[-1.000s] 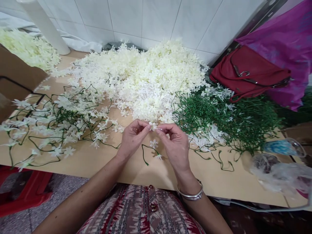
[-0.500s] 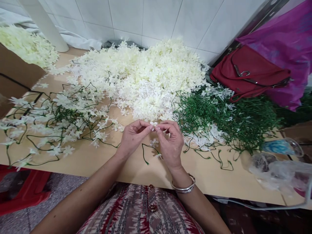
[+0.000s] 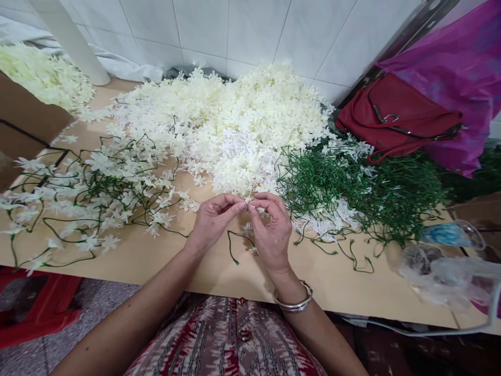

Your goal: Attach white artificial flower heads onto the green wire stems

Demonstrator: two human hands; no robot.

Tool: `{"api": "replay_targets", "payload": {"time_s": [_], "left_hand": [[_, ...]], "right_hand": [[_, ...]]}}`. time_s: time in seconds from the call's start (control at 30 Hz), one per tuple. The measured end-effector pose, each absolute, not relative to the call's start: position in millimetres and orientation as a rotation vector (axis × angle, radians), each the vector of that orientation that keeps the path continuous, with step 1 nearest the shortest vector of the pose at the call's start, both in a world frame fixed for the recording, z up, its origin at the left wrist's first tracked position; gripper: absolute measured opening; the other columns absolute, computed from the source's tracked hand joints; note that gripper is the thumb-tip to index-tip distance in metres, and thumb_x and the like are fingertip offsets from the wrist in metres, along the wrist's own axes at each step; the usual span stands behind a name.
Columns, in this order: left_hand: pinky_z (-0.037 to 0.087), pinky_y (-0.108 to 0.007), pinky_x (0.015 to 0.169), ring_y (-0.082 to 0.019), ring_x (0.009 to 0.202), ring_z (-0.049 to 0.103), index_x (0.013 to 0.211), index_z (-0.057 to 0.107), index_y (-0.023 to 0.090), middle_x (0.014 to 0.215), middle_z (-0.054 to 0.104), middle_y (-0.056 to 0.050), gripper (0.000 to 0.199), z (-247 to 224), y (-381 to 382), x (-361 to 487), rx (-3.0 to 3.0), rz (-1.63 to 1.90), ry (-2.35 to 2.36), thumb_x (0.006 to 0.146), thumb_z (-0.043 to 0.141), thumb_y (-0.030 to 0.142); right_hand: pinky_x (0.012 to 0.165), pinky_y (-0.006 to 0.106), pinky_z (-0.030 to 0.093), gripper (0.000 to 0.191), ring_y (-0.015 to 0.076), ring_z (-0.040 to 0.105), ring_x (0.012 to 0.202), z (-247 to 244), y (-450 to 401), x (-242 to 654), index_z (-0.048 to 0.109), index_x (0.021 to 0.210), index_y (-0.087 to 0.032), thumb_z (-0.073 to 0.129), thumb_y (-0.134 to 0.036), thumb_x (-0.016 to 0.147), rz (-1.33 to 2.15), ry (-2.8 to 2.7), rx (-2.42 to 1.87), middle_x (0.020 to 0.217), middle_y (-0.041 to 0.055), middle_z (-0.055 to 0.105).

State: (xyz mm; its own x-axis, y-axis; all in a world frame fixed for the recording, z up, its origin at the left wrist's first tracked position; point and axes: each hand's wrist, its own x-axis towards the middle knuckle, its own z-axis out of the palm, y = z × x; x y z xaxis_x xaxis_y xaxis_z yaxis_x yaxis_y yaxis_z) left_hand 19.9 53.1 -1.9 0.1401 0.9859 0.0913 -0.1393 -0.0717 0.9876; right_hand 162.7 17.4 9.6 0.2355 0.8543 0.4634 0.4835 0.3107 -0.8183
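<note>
White petals show between the fingertips: a small flower (image 3: 248,199) is held by the left hand (image 3: 213,222) and the right hand (image 3: 273,230), each in a narrow thumb-and-forefinger pinch, above the table (image 3: 324,284). A green-stemmed sprig (image 3: 231,248) lies below, toward the front edge, partly hidden by the right hand. A heap of loose blossoms (image 3: 250,115) runs along the back edge. Stemmed flowers (image 3: 117,180) spread toward the left front corner; green stems (image 3: 321,175) tangle toward the right edge.
</note>
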Motion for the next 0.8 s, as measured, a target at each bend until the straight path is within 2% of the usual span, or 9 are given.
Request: {"api": "replay_targets", "payload": {"time_s": [0.17, 0.47, 0.53, 0.67, 0.8], "left_hand": [[0.055, -0.025, 0.076, -0.014, 0.077, 0.068, 0.089, 0.073, 0.019, 0.083, 0.075, -0.002, 0.027, -4.5, 49.8, 22.4, 1.21, 1.235, 0.942, 0.087, 0.08, 0.045], [0.048, -0.023, 0.066, -0.012, 0.068, 0.06, 0.095, 0.068, 0.02, 0.075, 0.067, 0.002, 0.027, -6.6, 45.4, 23.8, 1.273, 1.16, 0.958, 0.096, 0.07, 0.047], [0.051, -0.023, 0.07, -0.013, 0.073, 0.064, 0.099, 0.066, 0.021, 0.079, 0.069, 0.001, 0.027, -5.2, 45.3, 24.8, 1.229, 1.175, 0.907, 0.096, 0.071, 0.047], [0.057, -0.028, 0.088, -0.017, 0.092, 0.072, 0.103, 0.069, 0.021, 0.095, 0.076, -0.004, 0.023, -2.0, 45.9, 26.1, 1.194, 1.22, 0.858, 0.095, 0.073, 0.042], [0.059, -0.029, 0.088, -0.018, 0.092, 0.073, 0.099, 0.076, 0.02, 0.096, 0.079, -0.005, 0.018, -5.2, 46.2, 25.3, 1.25, 1.214, 0.916, 0.091, 0.078, 0.036]], "right_hand": [[0.105, 0.045, 0.054, 0.006, 0.0237, 0.069, 0.116, 9.8, 18.7, 166.4, 0.072, 0.091, -0.024, 0.068, -0.021, 0.095, 0.601, -1.368, -1.309, 0.117, 0.0089, 0.073], [0.099, 0.042, 0.055, 0.007, 0.0223, 0.072, 0.106, 8.9, 20.1, 162.9, 0.07, 0.088, -0.024, 0.069, -0.019, 0.092, 0.643, -1.317, -1.282, 0.106, 0.0065, 0.076], [0.097, 0.042, 0.056, 0.008, 0.0223, 0.072, 0.103, 9.8, 20.1, 163.9, 0.071, 0.087, -0.025, 0.07, -0.019, 0.092, 0.609, -1.316, -1.285, 0.102, 0.0056, 0.077], [0.096, 0.044, 0.058, 0.01, 0.023, 0.073, 0.099, 10.5, 19.2, 165.6, 0.07, 0.086, -0.027, 0.07, -0.019, 0.093, 0.498, -1.328, -1.256, 0.097, 0.0044, 0.077], [0.096, 0.044, 0.058, 0.013, 0.023, 0.073, 0.098, 8.3, 18.0, 166.4, 0.067, 0.085, -0.027, 0.071, -0.017, 0.093, 0.513, -1.307, -1.187, 0.093, 0.0029, 0.075]]}}
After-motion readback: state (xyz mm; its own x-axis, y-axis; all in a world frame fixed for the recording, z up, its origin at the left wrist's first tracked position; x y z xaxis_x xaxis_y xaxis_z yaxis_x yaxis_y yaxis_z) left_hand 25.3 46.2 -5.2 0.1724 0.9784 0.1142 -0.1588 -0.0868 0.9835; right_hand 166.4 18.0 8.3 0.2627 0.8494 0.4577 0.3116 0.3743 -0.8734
